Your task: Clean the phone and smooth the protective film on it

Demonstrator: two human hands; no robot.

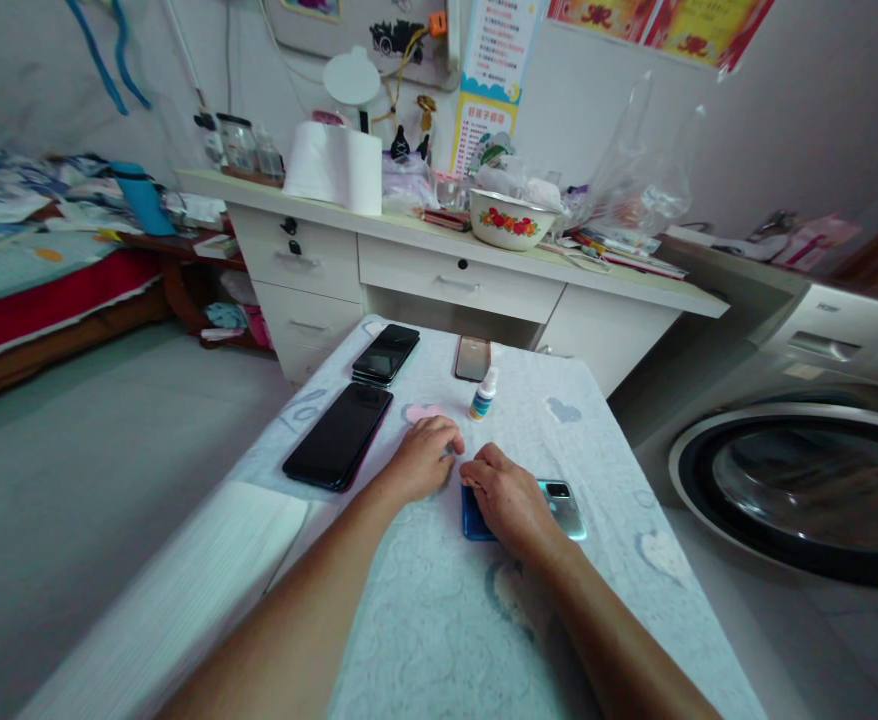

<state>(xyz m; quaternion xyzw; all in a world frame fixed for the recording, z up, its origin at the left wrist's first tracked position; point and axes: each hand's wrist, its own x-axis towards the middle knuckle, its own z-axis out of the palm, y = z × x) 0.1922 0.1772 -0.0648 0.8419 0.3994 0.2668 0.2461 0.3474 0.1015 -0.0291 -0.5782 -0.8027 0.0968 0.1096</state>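
"Blue-silver phone (568,512): where is it?"

"Back up on the cloth-covered table (634,620), well in from every edge and partly under the right hand (512,500). There is room to move to its right, as far as the edge facing the washing machine (799,490), and on the near side too. The table's far edge meets the desk (461,270)."

"And the fingers?"

"The right hand's are bent and drawn together over the phone's left end; whether they pinch anything, I cannot tell. The left hand (425,462) sits just beside it, fingers loosely curled and slightly parted. I cannot tell if they touch the table."

"How many of each?"

"Two hands, one blue-silver phone, one large dark phone (339,437) by the left edge, one stack of phones (388,350) beyond it, at least two deep, one small bottle (483,396), one brown-rimmed phone case (473,358)."
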